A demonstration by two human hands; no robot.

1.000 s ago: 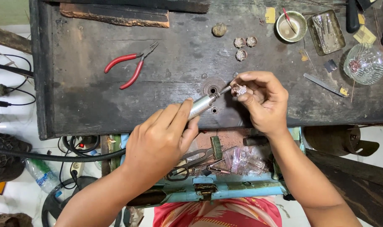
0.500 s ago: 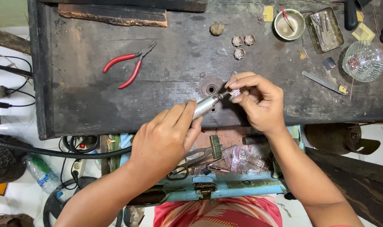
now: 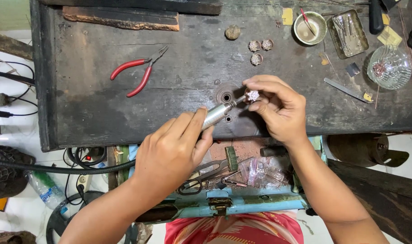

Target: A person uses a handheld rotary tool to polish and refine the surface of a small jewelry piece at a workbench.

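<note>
My left hand (image 3: pixel 172 151) grips a silver rotary handpiece (image 3: pixel 217 114) whose thin tip points up and right. The tip meets a small sparkly silver piece (image 3: pixel 252 95) pinched in the fingertips of my right hand (image 3: pixel 278 108). Both hands hover over the front middle of a dark, worn wooden bench (image 3: pixel 97 108), just above a round hole (image 3: pixel 226 97) in its top. A black flexible hose (image 3: pixel 56 169) runs from the handpiece off to the left.
Red-handled pliers (image 3: pixel 138 72) lie left of centre. Three small round pieces (image 3: pixel 259 49) sit at the back, with a small bowl (image 3: pixel 309 28), metal tray (image 3: pixel 349 32) and glass dish (image 3: pixel 389 67) at the right. An open drawer (image 3: pixel 233 174) holds scissors and plastic bags.
Both hands have shifted slightly down and left over the bench. The handpiece tip stays against the small piece, which my right fingers have turned a little.
</note>
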